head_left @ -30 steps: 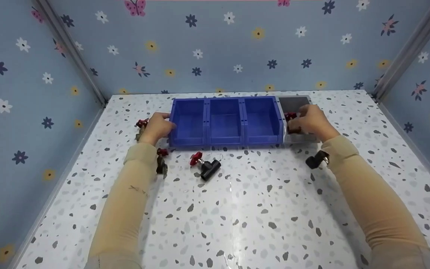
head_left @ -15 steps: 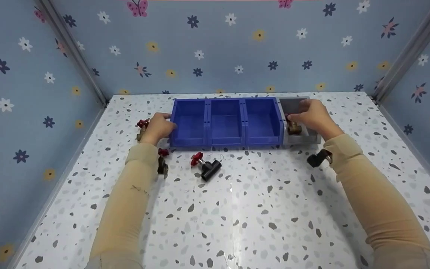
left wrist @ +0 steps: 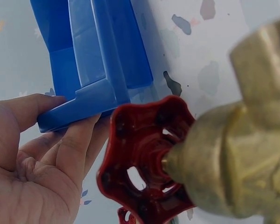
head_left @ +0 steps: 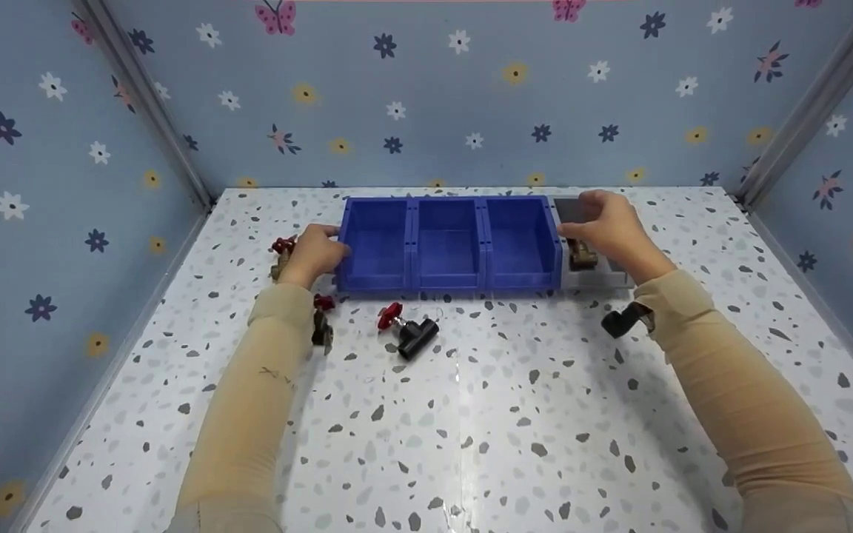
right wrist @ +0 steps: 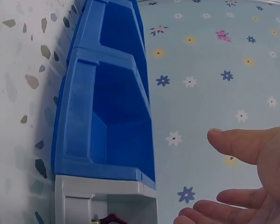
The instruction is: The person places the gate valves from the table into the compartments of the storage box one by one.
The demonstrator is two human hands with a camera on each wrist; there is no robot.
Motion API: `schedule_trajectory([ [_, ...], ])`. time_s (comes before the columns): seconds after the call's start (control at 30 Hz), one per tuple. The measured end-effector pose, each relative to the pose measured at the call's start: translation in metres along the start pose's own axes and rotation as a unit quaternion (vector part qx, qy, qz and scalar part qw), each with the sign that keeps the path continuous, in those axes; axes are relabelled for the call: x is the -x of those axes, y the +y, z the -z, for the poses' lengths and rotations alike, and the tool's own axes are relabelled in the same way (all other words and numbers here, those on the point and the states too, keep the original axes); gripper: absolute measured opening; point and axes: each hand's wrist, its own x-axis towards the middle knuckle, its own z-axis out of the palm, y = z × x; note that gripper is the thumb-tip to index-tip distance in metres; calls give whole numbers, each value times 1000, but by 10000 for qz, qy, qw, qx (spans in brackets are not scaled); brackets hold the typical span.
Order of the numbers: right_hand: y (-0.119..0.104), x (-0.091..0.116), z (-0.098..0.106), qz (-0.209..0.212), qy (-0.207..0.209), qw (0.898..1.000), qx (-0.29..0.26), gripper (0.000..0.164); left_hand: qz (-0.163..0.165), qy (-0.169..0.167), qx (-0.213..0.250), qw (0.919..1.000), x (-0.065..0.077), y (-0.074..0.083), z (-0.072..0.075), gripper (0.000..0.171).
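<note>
My left hand [head_left: 315, 255] grips the side wall of the leftmost blue bin [head_left: 373, 281], thumb at the rim and fingers along the outside. In the left wrist view, a brass valve [left wrist: 233, 163] with a red handwheel [left wrist: 147, 158] looms close to that hand. My right hand [head_left: 615, 228] is over the grey bin [head_left: 593, 278] at the row's right end, fingers spread and holding nothing. A brass valve [head_left: 583, 255] lies inside the grey bin, partly hidden by the hand. Its red handwheel [right wrist: 113, 219] shows in the right wrist view.
The middle blue bin [head_left: 447, 281] and right blue bin [head_left: 521, 281] join the row. On the speckled table [head_left: 500, 444] lie a black tee-shaped valve [head_left: 417, 338] with a red handwheel and a dark valve [head_left: 320, 326] beside the left sleeve. A flowered wall [head_left: 456, 89] stands behind.
My right hand has let go of the brass valve in the grey bin and lifted slightly up and back. My left hand has kept its hold on the blue bin.
</note>
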Motion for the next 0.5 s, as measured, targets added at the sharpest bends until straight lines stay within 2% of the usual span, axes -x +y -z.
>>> schedule_trajectory([
  [0.5, -12, 8, -6, 196, -7, 9998, 40, 91, 185, -36, -22, 9998, -1, 2, -2, 60],
])
